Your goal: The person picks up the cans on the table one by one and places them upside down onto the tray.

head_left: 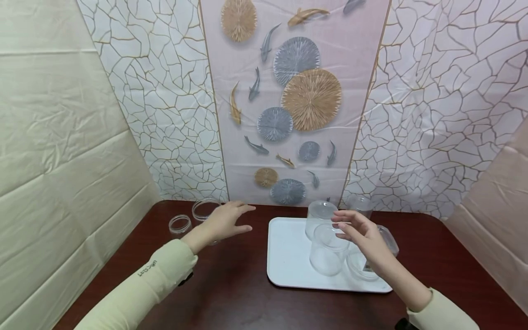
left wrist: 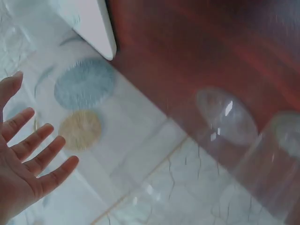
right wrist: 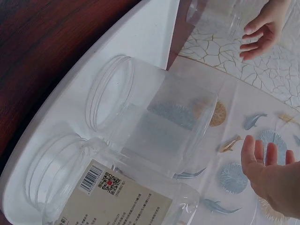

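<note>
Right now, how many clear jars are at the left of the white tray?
2: one narrower jar farthest left, one wider jar partly behind the left hand. The hand may hide more.

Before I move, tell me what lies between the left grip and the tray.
Nothing but bare table: the head view shows only dark red tabletop between the left grip and the near side of the tray.

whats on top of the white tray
Clear jars stand mostly on the right side of the white tray; one bears a printed label. In the head view the right hand covers part of them, leaving their exact number unclear.
</note>
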Motion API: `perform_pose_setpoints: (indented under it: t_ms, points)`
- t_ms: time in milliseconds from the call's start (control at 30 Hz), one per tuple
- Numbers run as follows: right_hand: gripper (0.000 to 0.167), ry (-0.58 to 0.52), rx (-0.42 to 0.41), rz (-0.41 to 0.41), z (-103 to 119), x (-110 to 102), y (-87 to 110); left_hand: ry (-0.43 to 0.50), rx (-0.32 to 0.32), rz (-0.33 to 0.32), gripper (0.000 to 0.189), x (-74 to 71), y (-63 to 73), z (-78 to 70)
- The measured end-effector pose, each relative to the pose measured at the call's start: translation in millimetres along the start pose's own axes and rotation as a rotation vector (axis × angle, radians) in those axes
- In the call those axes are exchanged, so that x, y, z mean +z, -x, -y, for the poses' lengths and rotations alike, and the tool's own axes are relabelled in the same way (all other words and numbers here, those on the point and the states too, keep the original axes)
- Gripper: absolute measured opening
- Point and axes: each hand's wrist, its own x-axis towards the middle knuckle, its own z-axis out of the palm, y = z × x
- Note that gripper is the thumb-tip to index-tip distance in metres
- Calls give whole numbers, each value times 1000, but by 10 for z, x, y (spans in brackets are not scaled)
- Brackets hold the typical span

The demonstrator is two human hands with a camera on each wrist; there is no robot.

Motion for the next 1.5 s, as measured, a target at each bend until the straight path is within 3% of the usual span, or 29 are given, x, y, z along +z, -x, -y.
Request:
perform_pose_setpoints:
  t_ms: [167,333,467,733,967,1233,1367,1500]
  points:
    - [20,-26,39,10,1,21,-4,-33,-65,26,59,-206,-31,149]
    - [20,6,46,6,17,53,0,-28,-151,108,63,-343,-61,327]
    - [20,22,43,10,33,59,-3,-6,-221,143,64,-407,-75,475]
    - [22,11,53,16,40,61,-2,43,-280,194,67,-444,-106,689]
    - [20,-11,21,26,44,72,-33,98,-347,296,82,-478,-177,766]
    - [20,-8,29,23,53,91,-32,250,-483,312,79,-486,-203,769]
    - [20,-22,29,21,45,105,-31,258,-545,329,80,-469,-207,755]
    - [20,-35,19,17,34,114,-32,248,-568,368,79,-454,-223,743]
